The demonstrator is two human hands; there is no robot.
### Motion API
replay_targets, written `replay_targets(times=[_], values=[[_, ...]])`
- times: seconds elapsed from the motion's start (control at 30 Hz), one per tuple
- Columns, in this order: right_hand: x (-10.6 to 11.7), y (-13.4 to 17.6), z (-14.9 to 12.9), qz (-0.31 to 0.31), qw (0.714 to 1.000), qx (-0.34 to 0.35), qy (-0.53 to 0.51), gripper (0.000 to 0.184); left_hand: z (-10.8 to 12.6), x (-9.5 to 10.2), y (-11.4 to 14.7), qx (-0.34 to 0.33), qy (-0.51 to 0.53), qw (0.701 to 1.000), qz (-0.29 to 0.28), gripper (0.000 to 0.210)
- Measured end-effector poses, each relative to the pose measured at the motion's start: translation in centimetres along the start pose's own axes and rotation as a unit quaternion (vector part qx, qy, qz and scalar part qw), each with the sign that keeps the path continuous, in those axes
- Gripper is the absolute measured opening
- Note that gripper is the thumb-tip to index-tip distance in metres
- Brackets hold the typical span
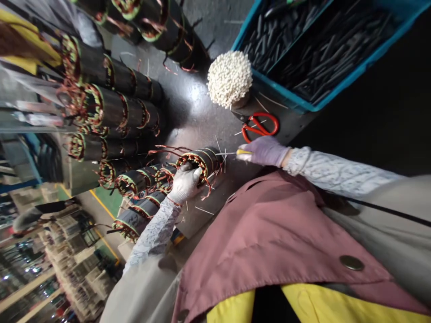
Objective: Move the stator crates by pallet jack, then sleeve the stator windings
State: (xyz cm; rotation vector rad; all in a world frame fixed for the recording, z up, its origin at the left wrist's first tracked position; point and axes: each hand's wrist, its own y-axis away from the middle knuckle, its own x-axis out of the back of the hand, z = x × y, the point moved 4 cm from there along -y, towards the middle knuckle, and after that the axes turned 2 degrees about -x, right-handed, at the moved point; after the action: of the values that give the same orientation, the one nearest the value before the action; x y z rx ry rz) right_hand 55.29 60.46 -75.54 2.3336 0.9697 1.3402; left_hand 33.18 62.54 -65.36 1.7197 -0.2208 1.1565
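Observation:
My left hand (183, 184), in a white glove, grips the near rim of a motor stator (209, 160) with copper windings and loose reddish leads; its thumb is at the bore. The stator lies on its side on the dark tabletop. My right hand (267, 150), in a pale purple glove, is closed around the yellow handle (243, 152) of a thin-shafted tool. The shaft points at the stator's far end; whether it touches is unclear, and its tip shape is too small to make out. Red-handled scissors (261, 128) lie just beyond my right hand.
A bundle of thin white sticks (230, 78) stands beyond the scissors. Beside it is a blue bin (286, 95) of dark strips. Rows of stators (114, 110) fill the left side, where another person's sleeve (30, 36) shows. Loose white pieces (204, 210) lie scattered about.

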Motion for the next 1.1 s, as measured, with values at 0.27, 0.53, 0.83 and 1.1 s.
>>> replay_targets(times=[0.27,0.53,0.83,1.1], values=[[-1.9,-0.7,0.9,-0.023,0.999,-0.026,-0.03,0.054,0.1,0.3,0.1,0.001,0.017,1.0,-0.009,0.027],[-0.9,-2.2,0.3,-0.03,0.999,0.022,0.015,0.054,0.0,0.1,0.3,0.0,0.024,0.999,-0.027,0.029],[0.9,-6.1,-3.2,-0.048,0.981,0.173,0.069,0.045,-0.3,-0.2,0.4,-0.03,0.045,0.997,-0.063,0.029],[0.3,-3.9,-5.5,-0.022,0.984,0.164,0.065,0.032,-0.8,-0.6,1.2,-0.048,0.063,0.997,-0.023,0.036]])
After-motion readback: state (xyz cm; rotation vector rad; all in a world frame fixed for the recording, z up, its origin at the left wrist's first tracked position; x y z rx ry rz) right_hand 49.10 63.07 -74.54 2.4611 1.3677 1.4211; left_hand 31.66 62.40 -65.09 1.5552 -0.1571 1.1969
